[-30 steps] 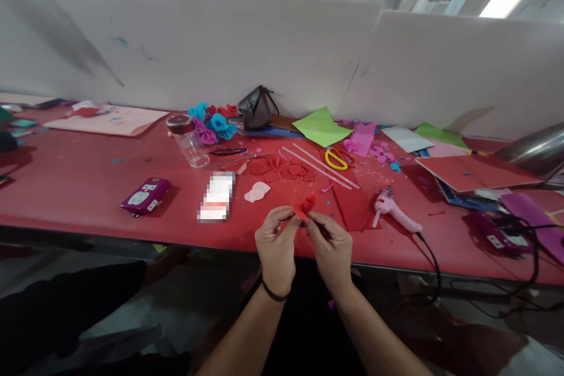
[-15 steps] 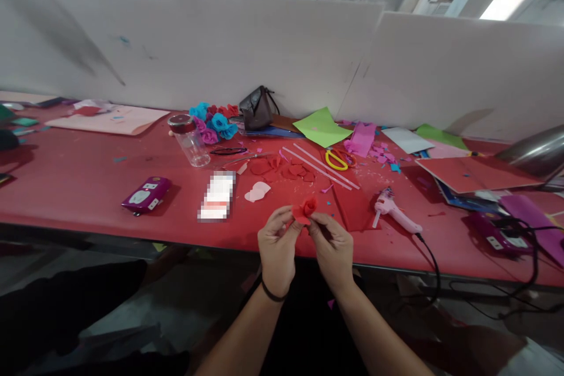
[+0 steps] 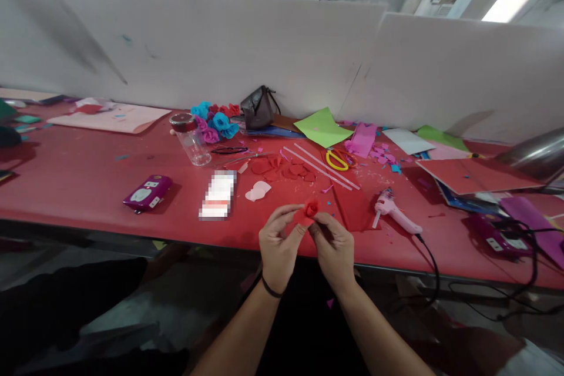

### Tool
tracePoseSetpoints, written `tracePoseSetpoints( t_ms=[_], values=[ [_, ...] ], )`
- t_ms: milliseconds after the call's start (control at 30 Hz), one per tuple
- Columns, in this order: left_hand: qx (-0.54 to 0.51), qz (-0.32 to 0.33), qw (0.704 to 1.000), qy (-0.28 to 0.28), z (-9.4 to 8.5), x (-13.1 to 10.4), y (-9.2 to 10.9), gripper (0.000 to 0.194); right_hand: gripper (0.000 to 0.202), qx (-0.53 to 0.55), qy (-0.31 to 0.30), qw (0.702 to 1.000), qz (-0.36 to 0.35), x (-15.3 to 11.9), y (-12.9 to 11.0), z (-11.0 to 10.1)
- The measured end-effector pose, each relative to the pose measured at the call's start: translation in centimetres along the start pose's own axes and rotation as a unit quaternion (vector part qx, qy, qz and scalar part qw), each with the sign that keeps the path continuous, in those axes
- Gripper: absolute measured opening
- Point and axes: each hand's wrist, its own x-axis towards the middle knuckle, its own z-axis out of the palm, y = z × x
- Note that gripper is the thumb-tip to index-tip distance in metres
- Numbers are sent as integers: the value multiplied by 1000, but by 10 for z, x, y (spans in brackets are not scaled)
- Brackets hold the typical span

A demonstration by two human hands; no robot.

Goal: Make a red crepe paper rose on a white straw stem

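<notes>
1. White partition boards (image 3: 282, 53) stand along the far edge of a long red-topped work table (image 3: 70, 182), which is littered with craft paper and scraps.
2. Near the table's front edge, the left hand (image 3: 277, 247) and the right hand (image 3: 335, 247) meet over a small rolled red paper flower bud (image 3: 311, 208).
3. Both hands are closed down to a pinch: thumbs and fingertips of each press on the base of the bud, whose curled top stands above the fingers. How tightly they squeeze I cannot tell.
4. Loose red petal cut-outs (image 3: 282, 167) lie just beyond the hands, with a pale pink cut-out (image 3: 258, 191) beside them.
5. Two thin white sticks (image 3: 321, 167) lie slanted near yellow-handled scissors (image 3: 337, 160).
6. A pink glue gun (image 3: 394, 214) rests to the right on the table, its black cord trailing off the front edge.
7. Further back sit a cluster of finished blue, pink and red paper flowers (image 3: 214, 120), a clear glass jar with a red lid (image 3: 190, 140) and a dark brown pouch (image 3: 258, 107).
8. Risk, as I judge it: the bud is held by fingertips alone, so a slackened pinch could let the roll spring open or drop over the table edge; too hard a squeeze could crush the petals.
9. The glue gun's tip sits near the right hand, and a careless reach could brush it or snag the cord.
</notes>
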Motion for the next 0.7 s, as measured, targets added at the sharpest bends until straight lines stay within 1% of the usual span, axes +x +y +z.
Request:
tracePoseSetpoints(
  t_ms=[167, 300, 567, 633, 700],
  values=[
    [50, 28, 998, 3, -1, 0, 1, 18, 11, -21, 5, 1000, -13, 1, -3, 2],
    [68, 17, 998, -3, -1, 2, 5, 16, 10, -27, 14, 1000, -8, 1, -3, 3],
    [20, -32, 999, -28, -1, 6, 13, 16, 10, -23, 6, 1000, 12, 1, -3, 2],
    [12, -33, 999, -37, 0, 7, 15, 19, 10, -16, 3, 1000, 11, 2, -4, 2],
    [9, -36, 998, -55, -1, 9, 17, 27, 11, -10, 3, 1000, 8, 2, -5, 1]
  ],
)
